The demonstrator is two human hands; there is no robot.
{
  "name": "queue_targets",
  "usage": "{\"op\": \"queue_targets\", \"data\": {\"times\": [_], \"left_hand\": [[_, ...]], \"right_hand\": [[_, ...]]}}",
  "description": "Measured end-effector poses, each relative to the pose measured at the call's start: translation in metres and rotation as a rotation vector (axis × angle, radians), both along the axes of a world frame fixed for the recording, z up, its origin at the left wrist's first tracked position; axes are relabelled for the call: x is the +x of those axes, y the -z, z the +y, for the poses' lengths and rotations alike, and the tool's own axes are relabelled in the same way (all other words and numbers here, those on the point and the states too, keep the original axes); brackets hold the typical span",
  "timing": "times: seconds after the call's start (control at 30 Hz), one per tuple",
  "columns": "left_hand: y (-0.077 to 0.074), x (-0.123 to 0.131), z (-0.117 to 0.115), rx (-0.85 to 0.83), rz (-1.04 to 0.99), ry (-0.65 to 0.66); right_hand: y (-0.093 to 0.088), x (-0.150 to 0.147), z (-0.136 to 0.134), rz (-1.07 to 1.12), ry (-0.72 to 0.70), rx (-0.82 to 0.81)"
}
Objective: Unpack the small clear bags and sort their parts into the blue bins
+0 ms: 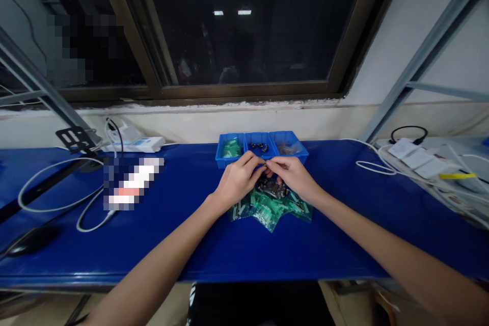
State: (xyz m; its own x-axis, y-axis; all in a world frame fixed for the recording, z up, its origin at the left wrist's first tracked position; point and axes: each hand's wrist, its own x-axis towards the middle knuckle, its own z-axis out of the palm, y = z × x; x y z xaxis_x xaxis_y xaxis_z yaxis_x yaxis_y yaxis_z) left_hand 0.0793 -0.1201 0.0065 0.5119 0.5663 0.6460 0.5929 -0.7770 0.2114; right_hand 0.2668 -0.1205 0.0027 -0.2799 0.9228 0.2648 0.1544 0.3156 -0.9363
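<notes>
At the frame's middle, our left hand [239, 181] and right hand [292, 175] together pinch one small dark part [266, 165], lifted clear of the green plastic bags [271, 211], just before the blue three-compartment plastic tray [225, 162].

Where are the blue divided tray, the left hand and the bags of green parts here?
blue divided tray [222, 162], head view, front wall
left hand [239, 181], head view, back of hand
bags of green parts [271, 212], head view, middle of pile

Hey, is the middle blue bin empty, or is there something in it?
It's not empty: the middle blue bin has several small dark parts lying inside it. They're too small to identify from this view.
</notes>
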Motion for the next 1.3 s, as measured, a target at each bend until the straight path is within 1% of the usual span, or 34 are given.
{"op": "queue_targets", "data": {"times": [0.1, 0.2, 0.3, 0.4, 0.57, 0.63, 0.67, 0.73, 0.8, 0.83, 0.9, 0.93, 1.07, 1.17, 1.23, 1.3], "left_hand": [[0.001, 0.000, 0.001, -0.003, -0.033, 0.017], [-0.001, 0.001, 0.000, -0.003, -0.045, 0.003], [-0.004, 0.001, -0.002, 0.011, -0.051, -0.046], [-0.008, 0.000, -0.002, 0.028, -0.047, -0.079], [-0.008, -0.001, -0.001, 0.011, 0.003, -0.111], [-0.008, -0.002, 0.000, -0.014, 0.043, -0.104], [-0.007, -0.003, 0.000, -0.028, 0.075, -0.095], [-0.006, -0.004, 0.001, -0.055, 0.162, -0.070], [-0.005, -0.005, 0.002, -0.072, 0.238, -0.051], [-0.004, -0.005, 0.002, -0.076, 0.263, -0.044], [-0.001, -0.005, 0.003, -0.081, 0.289, -0.034], [0.000, -0.005, 0.004, -0.083, 0.297, -0.032], [0.004, -0.004, 0.005, -0.093, 0.331, -0.035], [0.005, -0.003, 0.004, -0.104, 0.340, -0.044], [0.004, -0.002, 0.004, -0.108, 0.335, -0.043], [0.002, -0.002, 0.003, -0.108, 0.319, -0.036]], "right_hand": [[0.000, 0.001, 0.000, 0.078, -0.029, -0.072], [0.000, 0.004, 0.002, 0.135, -0.039, -0.155], [-0.001, 0.008, 0.007, 0.144, 0.034, -0.143], [-0.006, 0.010, 0.013, 0.172, 0.105, -0.114], [-0.016, 0.013, 0.017, 0.228, 0.077, -0.127], [-0.016, 0.016, 0.016, 0.175, 0.090, -0.115], [-0.016, 0.018, 0.015, 0.103, 0.085, -0.101], [-0.013, 0.023, 0.014, -0.135, 0.017, -0.034], [-0.009, 0.027, 0.013, -0.423, -0.057, 0.091], [-0.006, 0.029, 0.013, -0.542, -0.069, 0.163], [-0.002, 0.030, 0.012, -0.687, -0.057, 0.263], [0.000, 0.030, 0.011, -0.719, -0.059, 0.277], [0.000, 0.023, 0.008, -0.713, -0.102, 0.211], [-0.004, 0.018, 0.006, -0.669, -0.074, 0.183], [-0.007, 0.017, 0.007, -0.605, -0.060, 0.139], [-0.009, 0.019, 0.009, -0.470, -0.063, 0.047]]}}
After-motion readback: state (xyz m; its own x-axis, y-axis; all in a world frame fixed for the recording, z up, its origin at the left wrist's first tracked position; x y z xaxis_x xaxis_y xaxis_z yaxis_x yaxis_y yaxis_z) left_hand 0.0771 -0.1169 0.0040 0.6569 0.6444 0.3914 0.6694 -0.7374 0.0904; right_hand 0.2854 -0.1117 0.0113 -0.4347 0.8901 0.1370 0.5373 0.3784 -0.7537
